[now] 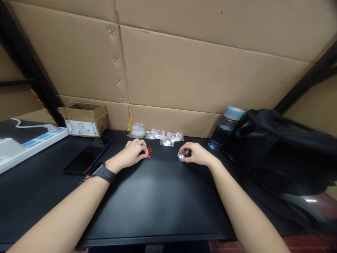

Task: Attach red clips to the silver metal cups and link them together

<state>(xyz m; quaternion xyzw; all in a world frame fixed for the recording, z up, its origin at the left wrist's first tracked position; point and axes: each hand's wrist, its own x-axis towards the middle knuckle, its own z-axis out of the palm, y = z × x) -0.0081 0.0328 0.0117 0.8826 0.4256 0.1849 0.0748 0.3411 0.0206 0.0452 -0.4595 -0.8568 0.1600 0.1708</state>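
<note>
My left hand (134, 151) rests on the black table (158, 196), fingers curled down over some small red pieces (149, 151) at its fingertips. My right hand (196, 154) lies to the right with its fingers closed round a small shiny silver object (182, 154). Just beyond both hands, several clear plastic bags (164, 136) with red and white parts lie in a row near the cardboard wall.
A black phone (85, 159) lies left of my left hand. An open cardboard box (84, 119) and a white-blue box (23, 140) stand at the back left. A blue-capped bottle (226, 127) and a black bag (284, 151) fill the right side.
</note>
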